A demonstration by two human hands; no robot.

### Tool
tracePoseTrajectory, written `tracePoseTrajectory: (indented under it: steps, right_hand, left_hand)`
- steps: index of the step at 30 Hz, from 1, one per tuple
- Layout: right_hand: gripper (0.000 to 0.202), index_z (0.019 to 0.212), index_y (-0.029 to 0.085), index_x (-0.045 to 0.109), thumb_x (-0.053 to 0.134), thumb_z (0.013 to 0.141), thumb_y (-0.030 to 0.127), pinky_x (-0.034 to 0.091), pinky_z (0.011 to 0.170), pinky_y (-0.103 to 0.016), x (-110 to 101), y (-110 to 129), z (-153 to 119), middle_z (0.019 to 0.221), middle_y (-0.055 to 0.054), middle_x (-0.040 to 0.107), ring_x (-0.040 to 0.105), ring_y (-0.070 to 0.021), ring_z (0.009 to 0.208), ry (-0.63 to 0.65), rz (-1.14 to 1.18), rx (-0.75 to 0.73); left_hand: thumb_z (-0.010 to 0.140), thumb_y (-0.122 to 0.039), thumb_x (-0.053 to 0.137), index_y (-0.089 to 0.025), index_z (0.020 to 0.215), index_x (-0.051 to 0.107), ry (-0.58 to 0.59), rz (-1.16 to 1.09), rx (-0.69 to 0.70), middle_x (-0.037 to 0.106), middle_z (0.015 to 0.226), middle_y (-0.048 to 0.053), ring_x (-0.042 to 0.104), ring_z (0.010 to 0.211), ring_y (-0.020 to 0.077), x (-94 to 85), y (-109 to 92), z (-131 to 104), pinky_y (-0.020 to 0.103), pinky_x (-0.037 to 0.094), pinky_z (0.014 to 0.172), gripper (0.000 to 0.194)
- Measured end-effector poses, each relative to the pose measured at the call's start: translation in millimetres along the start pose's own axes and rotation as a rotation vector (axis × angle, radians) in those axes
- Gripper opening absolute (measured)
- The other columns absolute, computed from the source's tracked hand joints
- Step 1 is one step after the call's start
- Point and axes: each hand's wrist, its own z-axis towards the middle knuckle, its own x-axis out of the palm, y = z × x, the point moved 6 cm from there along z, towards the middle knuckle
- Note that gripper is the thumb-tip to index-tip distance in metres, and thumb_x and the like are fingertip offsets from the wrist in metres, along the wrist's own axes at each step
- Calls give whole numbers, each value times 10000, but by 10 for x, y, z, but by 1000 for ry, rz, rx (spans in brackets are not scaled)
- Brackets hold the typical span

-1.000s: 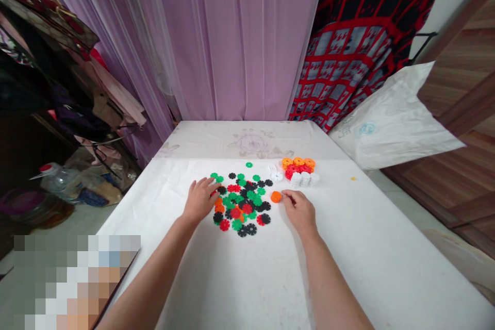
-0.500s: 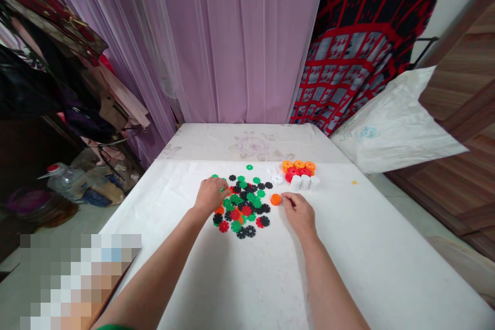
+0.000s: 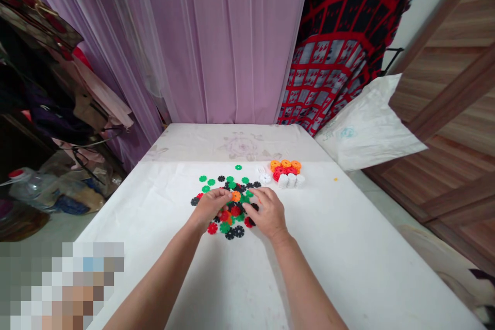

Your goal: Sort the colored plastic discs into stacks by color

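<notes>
My left hand (image 3: 211, 207) pinches an orange notched plastic disc (image 3: 235, 196) between thumb and fingertips, above a loose pile of discs. Facing it from the right is my right hand (image 3: 269, 212), its thumb and bent fingers spread apart with the tips near that disc. A sliver of orange shows among the right fingers; most of it is hidden. Beneath the hands lie green discs (image 3: 225, 227), black discs (image 3: 238, 231) and red discs (image 3: 212, 228), some overlapping and partly covered by the hands.
Stacked orange discs (image 3: 285, 164), red discs (image 3: 281, 171) and white discs (image 3: 291, 181) stand in rows right of the pile. More white pieces (image 3: 265, 178) lie beside them. A white cloth covers the table (image 3: 328, 252). A white bag (image 3: 363, 129) stands past its right edge.
My left hand has lifted an orange disc from the pile and moved right. My right hand has moved left over the pile's right side, its fingers wider apart. The view has turned slightly right.
</notes>
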Motion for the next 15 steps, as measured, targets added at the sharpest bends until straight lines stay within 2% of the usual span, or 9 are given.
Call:
tracePoseTrajectory:
  steps: [3,11,13,15]
  right_hand:
    - [334,1113,216,726,705,811,357,562,839,-348,44,127,-7,999,-78,694,654,-224,936,39,-9,-73]
    - [203,1018,222,753,649,854,282,548,814,-334,41,210,-4,921,-59,692,649,-195,857,43,5,-124]
    - [186,991,223,756,633,865,283,546,811,-332,18,185,5,905,-56,694,649,-192,846,19,-15,-134]
    - [184,975,214,759,635,874,304,548,809,-328,-47,72,13,891,-58,697,656,-192,845,-44,-23,-105]
  left_hand:
    - [556,-569,815,-180,741,629,32,-47,-24,547,544,-52,460,464,56,103,-24,-48,173,308,421,469]
    - [614,-557,785,-174,757,645,54,-19,-7,554,527,-47,461,443,60,190,11,-76,179,328,423,432]
    - [673,-564,735,-180,781,650,51,24,25,604,577,-22,499,464,79,169,5,-72,196,358,436,407]
    - [752,-545,657,-201,805,663,-35,156,125,666,663,5,573,534,114,48,-42,-69,227,421,486,349]
